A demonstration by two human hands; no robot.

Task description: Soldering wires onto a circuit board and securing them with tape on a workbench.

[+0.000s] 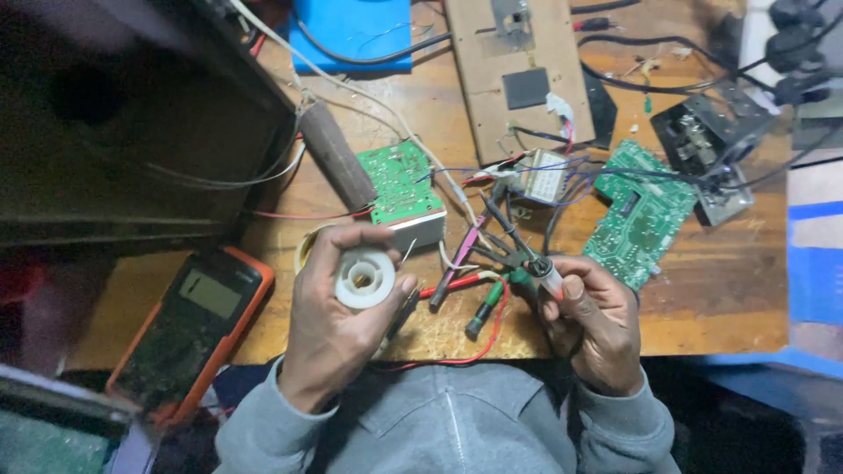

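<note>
Orange-cased multimeter [189, 329] lies on the table [702, 298], left of the left hand [338, 320]. Its fingers grasp a white solder spool [364, 279]; a green circuit board [399, 183] sits beyond them. Right hand [595, 323] fingers clench a soldering iron [518, 246].

Only real screen I can spot is on the multimeter [189, 329], near left on my bench: orange rubber casing, dark face, with a pale grey-green rectangular display [211, 292] tilted toward its far end. Can't make out anything showing on it. Nothing else here looks like a package, label or sign to me.
</note>
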